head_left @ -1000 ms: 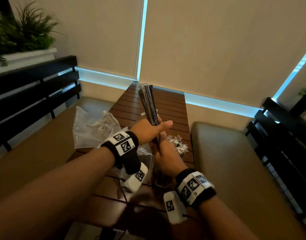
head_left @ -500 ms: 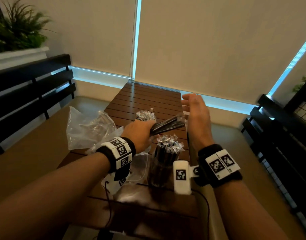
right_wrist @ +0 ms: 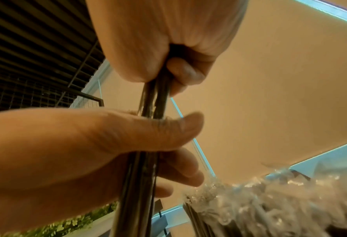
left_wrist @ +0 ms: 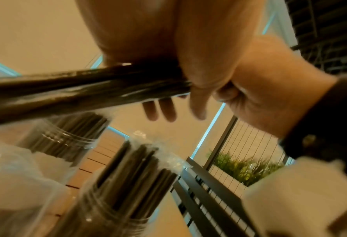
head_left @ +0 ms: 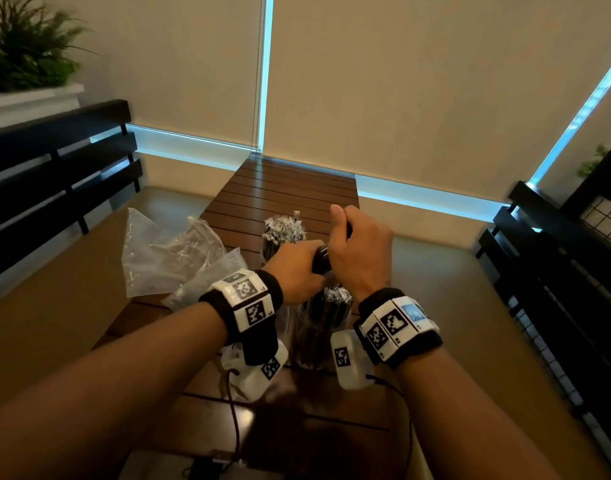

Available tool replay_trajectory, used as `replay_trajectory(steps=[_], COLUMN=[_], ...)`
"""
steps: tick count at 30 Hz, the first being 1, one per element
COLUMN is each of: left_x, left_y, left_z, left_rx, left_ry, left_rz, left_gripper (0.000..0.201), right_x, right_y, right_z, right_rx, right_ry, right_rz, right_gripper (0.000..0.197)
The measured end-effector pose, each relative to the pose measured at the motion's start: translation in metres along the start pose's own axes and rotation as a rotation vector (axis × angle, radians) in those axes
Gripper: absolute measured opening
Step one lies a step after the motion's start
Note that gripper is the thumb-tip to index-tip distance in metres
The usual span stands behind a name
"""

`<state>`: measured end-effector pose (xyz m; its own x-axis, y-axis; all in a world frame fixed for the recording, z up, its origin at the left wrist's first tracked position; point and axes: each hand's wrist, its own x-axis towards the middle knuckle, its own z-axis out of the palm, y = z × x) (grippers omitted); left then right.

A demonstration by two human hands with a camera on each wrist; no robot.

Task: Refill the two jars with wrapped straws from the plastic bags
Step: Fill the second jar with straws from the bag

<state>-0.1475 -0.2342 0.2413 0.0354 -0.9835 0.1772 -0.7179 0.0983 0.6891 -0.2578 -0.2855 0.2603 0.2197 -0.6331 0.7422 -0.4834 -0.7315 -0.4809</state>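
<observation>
While both hands, left hand (head_left: 295, 268) and right hand (head_left: 361, 252), clench one bundle of wrapped straws (left_wrist: 83, 86), they hide most of it above the near jar (head_left: 323, 327). Behind stands the far jar (head_left: 280, 237); plastic bags (head_left: 172, 251) crumple at the desk's (head_left: 290, 188) left edge.

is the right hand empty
No, the right hand grips the straws that the left hand also holds.

Straws (head_left: 320, 259) blk; table (head_left: 290, 192) brown slats.
</observation>
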Motion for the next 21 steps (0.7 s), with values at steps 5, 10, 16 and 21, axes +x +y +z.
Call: replay_trajectory(steps=[5, 10, 16, 21], left_x=[0.005, 0.007, 0.018, 0.028], left_y=[-0.007, -0.027, -0.015, -0.010], left_z=[0.001, 0.002, 0.014, 0.024], left_rx=[-0.113, -0.421, -0.646, -0.803], left_ry=[0.104, 0.257, 0.322, 0.360], left_rz=[-0.060, -0.074, -0.097, -0.096], left_gripper=[0.004, 0.031, 0.046, 0.044], right_x=[-0.009, -0.050, -0.100, -0.108], right_y=[0.003, 0.053, 0.082, 0.084], right_z=[-0.005, -0.005, 0.020, 0.032], right_rx=[0.175, 0.063, 0.280, 0.314], right_ry=[-0.083, -0.305, -0.573, -0.447], right_rz=[-0.037, 0.347, 0.546, 0.567], right_gripper=[0.032, 0.082, 0.126, 0.111])
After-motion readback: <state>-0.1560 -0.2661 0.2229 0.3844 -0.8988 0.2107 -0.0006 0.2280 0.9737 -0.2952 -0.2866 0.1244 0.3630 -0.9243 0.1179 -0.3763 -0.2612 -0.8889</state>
